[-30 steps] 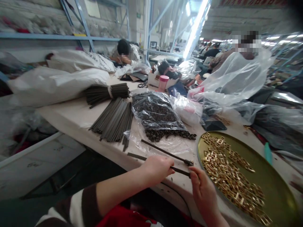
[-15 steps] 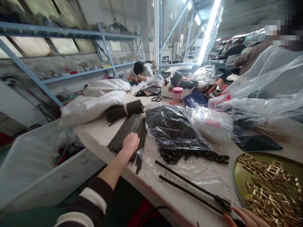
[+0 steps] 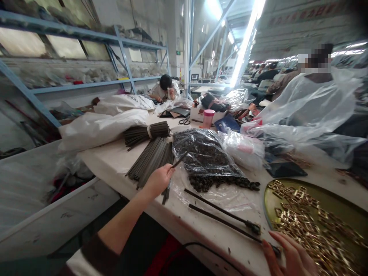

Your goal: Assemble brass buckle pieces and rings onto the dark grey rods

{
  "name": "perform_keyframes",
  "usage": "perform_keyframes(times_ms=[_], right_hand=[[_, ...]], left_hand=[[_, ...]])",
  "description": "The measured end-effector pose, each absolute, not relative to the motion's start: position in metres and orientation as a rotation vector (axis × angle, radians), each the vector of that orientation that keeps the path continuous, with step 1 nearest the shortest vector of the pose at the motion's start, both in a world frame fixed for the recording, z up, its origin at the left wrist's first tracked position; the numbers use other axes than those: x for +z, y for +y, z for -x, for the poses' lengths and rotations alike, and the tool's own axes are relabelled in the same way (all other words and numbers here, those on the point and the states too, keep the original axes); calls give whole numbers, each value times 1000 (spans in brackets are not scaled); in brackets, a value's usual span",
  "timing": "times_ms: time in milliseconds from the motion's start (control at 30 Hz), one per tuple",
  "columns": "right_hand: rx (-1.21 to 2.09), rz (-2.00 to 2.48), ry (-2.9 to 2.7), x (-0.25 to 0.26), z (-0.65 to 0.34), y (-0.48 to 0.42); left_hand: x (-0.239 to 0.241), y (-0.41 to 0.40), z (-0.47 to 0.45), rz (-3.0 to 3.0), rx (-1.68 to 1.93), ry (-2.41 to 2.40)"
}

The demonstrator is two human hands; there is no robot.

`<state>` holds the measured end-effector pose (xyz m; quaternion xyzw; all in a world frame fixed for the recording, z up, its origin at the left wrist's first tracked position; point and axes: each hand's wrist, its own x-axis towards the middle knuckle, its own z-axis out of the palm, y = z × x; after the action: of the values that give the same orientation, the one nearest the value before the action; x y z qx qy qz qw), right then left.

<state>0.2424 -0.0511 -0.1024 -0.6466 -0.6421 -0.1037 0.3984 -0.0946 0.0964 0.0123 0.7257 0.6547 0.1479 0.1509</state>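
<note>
My left hand is closed on a thin dark strip, which points up and to the right. Beneath and beside that hand a loose pile of similar dark strips lies on the table. My right hand is at the lower right, thumb and fingers apart around the end of one strap. A second strap lies parallel to it, with a dark loop and a metal buckle at its near end. Right of that hand, a round tray holds many gold-coloured buckles.
A banded bundle of strips lies behind the pile. A clear bag of small black loops spills onto the table. Farther back are a pink-lidded jar, scissors and plastic-wrapped goods. People sit beyond. A white bin stands left.
My left hand has lifted a strip out of the loose pile. The view has shifted right, and my right hand shows more fully beside the strap ends.
</note>
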Motion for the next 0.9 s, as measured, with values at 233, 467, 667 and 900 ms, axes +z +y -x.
perform_keyframes(times_ms=[233, 467, 667, 900], right_hand=[[980, 1396, -1006, -20, -182, -48], [1354, 1377, -852, -18, -148, -69], [1835, 1132, -406, -32, -135, -71], [2122, 889, -52, -31, -127, -63]], left_hand=[[14, -8, 50, -1355, 65, 768], [9, -23, 16, -1123, 230, 767], [5, -24, 15, -964, 253, 718], [-7, -21, 18, -733, 302, 589]])
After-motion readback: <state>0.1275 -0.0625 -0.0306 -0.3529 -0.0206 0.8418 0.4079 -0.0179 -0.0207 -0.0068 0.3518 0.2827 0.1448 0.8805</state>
